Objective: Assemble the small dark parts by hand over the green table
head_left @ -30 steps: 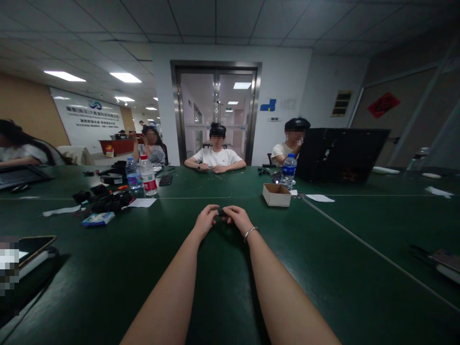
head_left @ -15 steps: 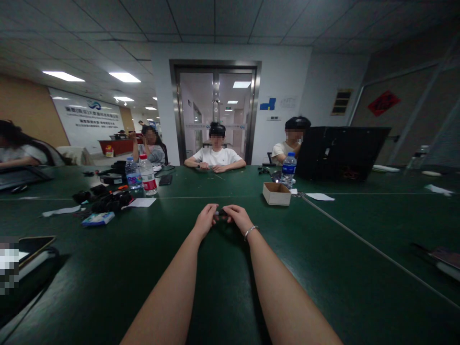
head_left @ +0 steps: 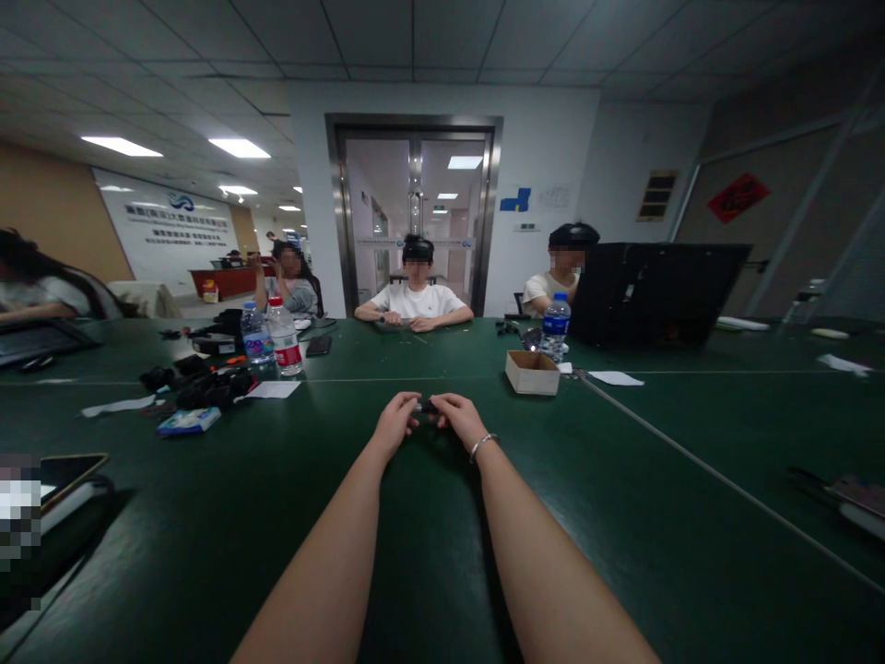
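Note:
Above the middle of the green table (head_left: pixel 429 516), my left hand (head_left: pixel 396 424) and my right hand (head_left: pixel 459 419) face each other, a small gap apart. Between their fingertips is a small dark object (head_left: pixel 427 407) with a pale, shiny end towards the left. It is too small to name. My left fingers pinch the shiny end and my right fingers close on the dark end. The fingers hide much of it. My right wrist wears a silver bracelet (head_left: pixel 482 448).
An open cardboard box (head_left: pixel 532 378) and a blue-labelled water bottle (head_left: pixel 555 327) stand ahead right, near a large black case (head_left: pixel 656 295). Ahead left are two bottles (head_left: pixel 285 337), a tissue pack (head_left: pixel 188 421) and black gear. A person (head_left: pixel 418 300) sits opposite; others sit around.
Both hands stay almost in place. The fingers have shifted slightly around the small object, and its pale end and dark part show a little differently between the fingertips.

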`<move>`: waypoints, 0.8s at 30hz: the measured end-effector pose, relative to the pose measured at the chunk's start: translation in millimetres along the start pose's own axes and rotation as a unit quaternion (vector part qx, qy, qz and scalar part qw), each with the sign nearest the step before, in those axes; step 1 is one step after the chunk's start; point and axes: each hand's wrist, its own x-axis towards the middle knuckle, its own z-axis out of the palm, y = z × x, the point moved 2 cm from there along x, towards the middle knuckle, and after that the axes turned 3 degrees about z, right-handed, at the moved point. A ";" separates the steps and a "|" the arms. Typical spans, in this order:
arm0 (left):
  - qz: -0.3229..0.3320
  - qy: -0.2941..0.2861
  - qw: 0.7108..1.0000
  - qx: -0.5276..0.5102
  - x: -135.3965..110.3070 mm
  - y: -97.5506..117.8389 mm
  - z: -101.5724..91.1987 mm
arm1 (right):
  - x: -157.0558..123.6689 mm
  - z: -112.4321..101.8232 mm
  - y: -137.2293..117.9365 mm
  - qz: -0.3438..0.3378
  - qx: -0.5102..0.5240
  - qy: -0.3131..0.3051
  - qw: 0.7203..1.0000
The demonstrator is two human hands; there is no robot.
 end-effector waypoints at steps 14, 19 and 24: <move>0.040 0.001 0.999 0.018 2.3 -5.5 -1.3 | 1.4 -0.1 0.9 0.004 0.007 0.008 1.000; 0.014 0.018 0.999 -0.023 0.9 -3.3 -1.6 | 1.6 -0.7 1.8 0.004 0.010 0.009 1.000; 0.026 0.007 0.999 -0.021 -0.9 -0.9 -1.3 | 2.8 -1.3 3.6 -0.001 0.010 0.005 1.000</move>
